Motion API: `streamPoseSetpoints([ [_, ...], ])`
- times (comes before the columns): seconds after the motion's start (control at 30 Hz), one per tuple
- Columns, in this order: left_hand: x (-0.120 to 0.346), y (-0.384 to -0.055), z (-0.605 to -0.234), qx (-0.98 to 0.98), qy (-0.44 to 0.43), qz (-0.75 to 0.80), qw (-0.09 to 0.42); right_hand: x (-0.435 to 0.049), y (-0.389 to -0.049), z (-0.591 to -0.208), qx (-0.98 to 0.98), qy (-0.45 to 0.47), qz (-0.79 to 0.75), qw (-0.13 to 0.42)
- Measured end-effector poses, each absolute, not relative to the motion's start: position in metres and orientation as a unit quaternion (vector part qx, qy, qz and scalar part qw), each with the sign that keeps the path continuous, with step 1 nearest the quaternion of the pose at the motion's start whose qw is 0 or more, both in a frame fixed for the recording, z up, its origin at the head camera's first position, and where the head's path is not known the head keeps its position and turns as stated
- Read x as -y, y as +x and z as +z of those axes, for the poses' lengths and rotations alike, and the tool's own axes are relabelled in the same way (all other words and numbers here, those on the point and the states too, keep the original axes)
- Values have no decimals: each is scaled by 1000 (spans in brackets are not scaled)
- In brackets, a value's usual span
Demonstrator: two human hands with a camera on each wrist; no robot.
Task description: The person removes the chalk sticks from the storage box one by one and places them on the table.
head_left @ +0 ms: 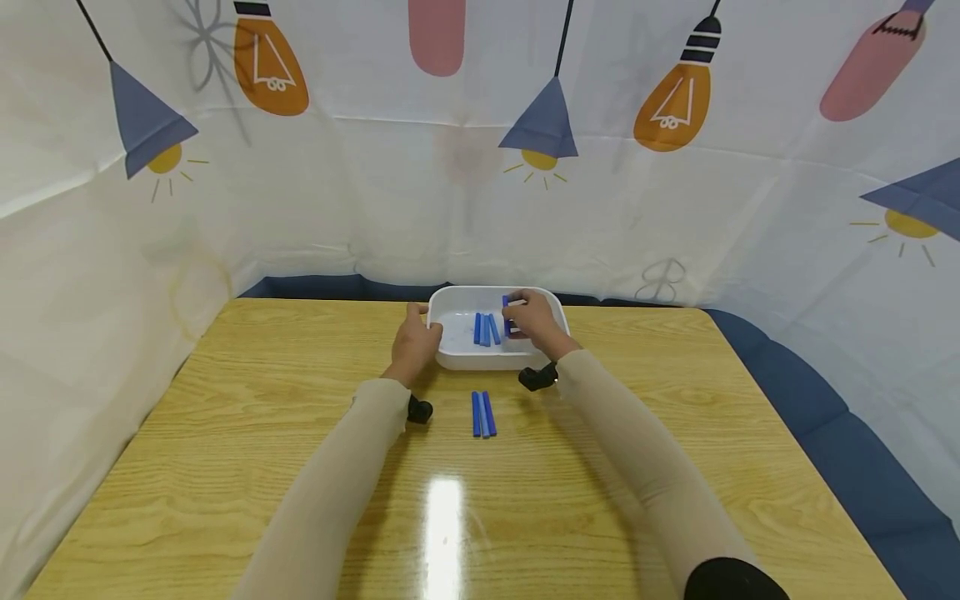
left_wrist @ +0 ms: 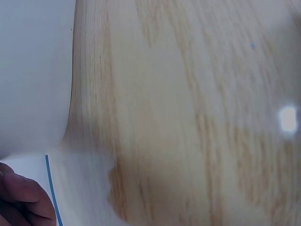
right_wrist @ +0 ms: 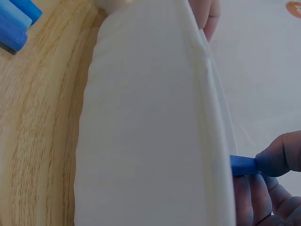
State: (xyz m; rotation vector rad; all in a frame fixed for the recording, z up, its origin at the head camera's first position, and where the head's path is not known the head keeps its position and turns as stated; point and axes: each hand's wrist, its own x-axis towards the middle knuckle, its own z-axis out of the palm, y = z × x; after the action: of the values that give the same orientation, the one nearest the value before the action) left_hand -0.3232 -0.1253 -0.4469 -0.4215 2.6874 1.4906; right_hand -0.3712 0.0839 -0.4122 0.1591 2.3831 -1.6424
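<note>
A white tray [head_left: 487,362] stands near the far side of the table, with several blue chalk sticks [head_left: 485,330] lying side by side inside it. My left hand [head_left: 415,340] grips the tray's left rim; its fingers [left_wrist: 28,193] show at the lower left of the left wrist view. Over the tray's right part, my right hand [head_left: 531,317] pinches a blue chalk stick [right_wrist: 243,165] between thumb and fingers. Blue dust marks those fingertips. Three more blue chalk sticks, among them a lighter middle one [head_left: 483,415], lie close together on the table in front of the tray.
The wooden table [head_left: 300,467] reaches out on both sides of the tray. Behind it hangs a white patterned cloth [head_left: 390,192], with dark blue fabric [head_left: 840,433] along the far and right edges. Black wrist cameras [head_left: 537,377] sit under both wrists.
</note>
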Motion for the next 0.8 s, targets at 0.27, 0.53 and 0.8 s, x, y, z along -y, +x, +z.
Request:
streamPoseSetpoints([
  [0.27, 125, -322, -446, -866, -137, 480, 19, -84, -363, -407, -814, 40, -567, 118],
  [0.53, 124, -322, -446, -868, -140, 477, 21, -87, -354, -403, -809, 19, -575, 122],
  [0.8, 125, -324, -446, -867, -141, 477, 19, -88, -347, -396, -803, 15, -579, 137],
])
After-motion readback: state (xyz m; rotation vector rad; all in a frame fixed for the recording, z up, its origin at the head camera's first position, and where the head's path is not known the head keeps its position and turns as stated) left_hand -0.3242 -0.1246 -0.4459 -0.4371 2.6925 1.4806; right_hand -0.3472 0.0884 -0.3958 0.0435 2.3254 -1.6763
